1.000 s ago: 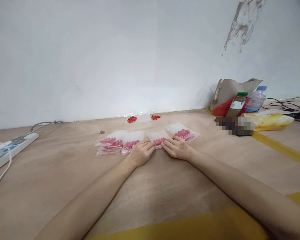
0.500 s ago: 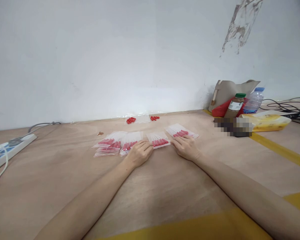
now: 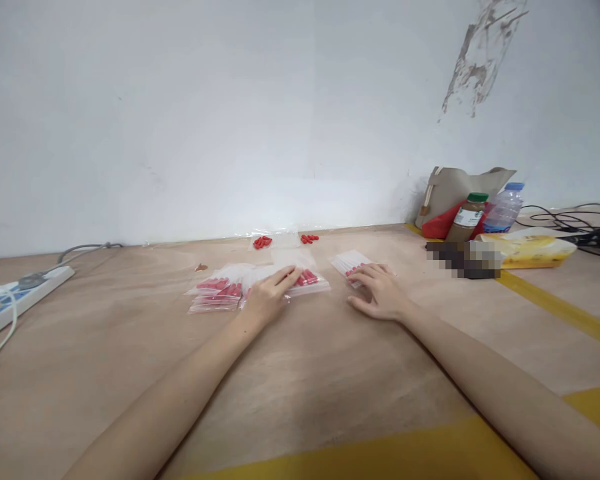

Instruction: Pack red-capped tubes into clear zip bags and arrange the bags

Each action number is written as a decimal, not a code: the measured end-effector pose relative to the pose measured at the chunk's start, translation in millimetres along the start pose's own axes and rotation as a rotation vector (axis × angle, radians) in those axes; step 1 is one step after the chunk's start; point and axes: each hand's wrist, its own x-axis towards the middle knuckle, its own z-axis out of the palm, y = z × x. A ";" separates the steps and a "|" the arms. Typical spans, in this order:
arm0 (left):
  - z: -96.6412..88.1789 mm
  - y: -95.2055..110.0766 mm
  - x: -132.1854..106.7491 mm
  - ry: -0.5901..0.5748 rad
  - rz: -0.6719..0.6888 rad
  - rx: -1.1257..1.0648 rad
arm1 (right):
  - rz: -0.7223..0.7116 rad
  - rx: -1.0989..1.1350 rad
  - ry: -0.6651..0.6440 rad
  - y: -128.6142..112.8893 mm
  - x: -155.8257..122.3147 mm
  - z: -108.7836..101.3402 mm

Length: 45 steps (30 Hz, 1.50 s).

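Clear bag (image 3: pixel 307 277), red pieces pointing wallward: mid-tabletop (image 3: pixel 300 380), touching the bag stack (image 3: pixel 214 293). Left hand (image 3: pixel 266 298) flat on it, unclenched; right hand (image 3: pixel 380 291) spread on second bag (image 3: pixel 349 261). Open surface nearward.

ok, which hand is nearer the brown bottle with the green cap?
Right. The right hand sits left of the brown green-capped bottle, closer to the camera; the left hand is farther left, on the clear bags of red pieces.

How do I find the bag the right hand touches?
On the brown wooden tabletop under the white wall, the right hand rests on a clear plastic bag of red pieces. It lies alone; the left hand touches a heap.
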 end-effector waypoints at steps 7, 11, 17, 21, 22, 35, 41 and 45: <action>-1.9 2.9 5.4 -0.248 -0.077 -0.114 | 0.182 -0.044 -0.095 28.6 -6.3 9.7; 7.7 19.5 11.6 -0.402 -0.015 -0.079 | 0.243 -0.114 -0.054 22.9 0.2 18.8; 17.7 35.0 22.1 -0.456 0.026 -0.056 | 0.412 -0.146 0.046 14.2 11.8 25.4; 39.8 44.7 34.3 -0.475 0.005 -0.056 | 0.404 -0.170 0.198 10.9 15.9 25.1; 45.9 48.0 37.5 -0.486 -0.001 -0.056 | 0.366 -0.192 0.236 8.7 16.5 24.3; -3.1 34.1 6.4 -0.131 -0.158 0.015 | -0.185 -0.324 0.289 -40.2 30.9 23.5; 4.2 10.7 -1.6 -0.099 0.086 0.045 | -0.371 -0.260 0.250 -62.8 47.2 44.2; 9.5 4.2 -8.6 -0.079 0.177 0.124 | -0.360 -0.231 0.213 -56.0 41.9 40.0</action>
